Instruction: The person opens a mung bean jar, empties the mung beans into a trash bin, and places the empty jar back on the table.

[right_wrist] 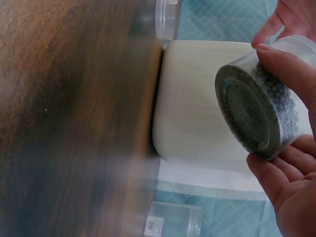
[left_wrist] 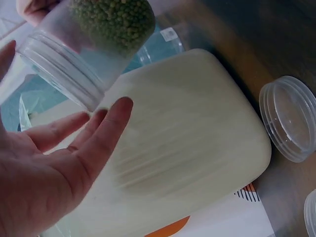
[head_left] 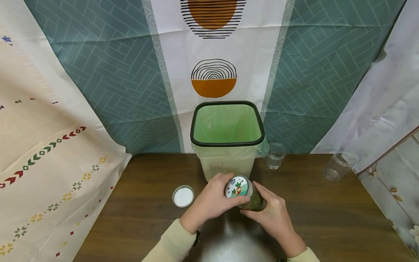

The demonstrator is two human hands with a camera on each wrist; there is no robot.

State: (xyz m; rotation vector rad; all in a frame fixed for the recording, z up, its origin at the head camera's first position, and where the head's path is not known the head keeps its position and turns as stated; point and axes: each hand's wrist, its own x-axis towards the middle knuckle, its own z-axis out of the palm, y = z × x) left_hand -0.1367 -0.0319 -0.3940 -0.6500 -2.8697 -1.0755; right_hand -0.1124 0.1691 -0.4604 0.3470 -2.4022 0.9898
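Observation:
A clear plastic jar [head_left: 256, 203] of small green beans is tilted over the table, in front of the bin. My right hand [head_left: 274, 211] grips its body, thumb on one side and fingers on the other, as the right wrist view also shows. The jar's lid [head_left: 238, 186], with a printed label on top, faces left. Around that lid my left hand [head_left: 214, 200] has its thumb at the near edge and its fingers at the far edge. In the left wrist view, beans [left_wrist: 116, 22] lie toward the jar's base.
A bin [head_left: 227, 144] with a black rim and green liner stands behind the hands. Left of them lies a round clear lid [head_left: 183, 196] with a white inside. One clear jar [head_left: 275, 156] stands beside the bin, another [head_left: 340, 166] farther right near the table's edge.

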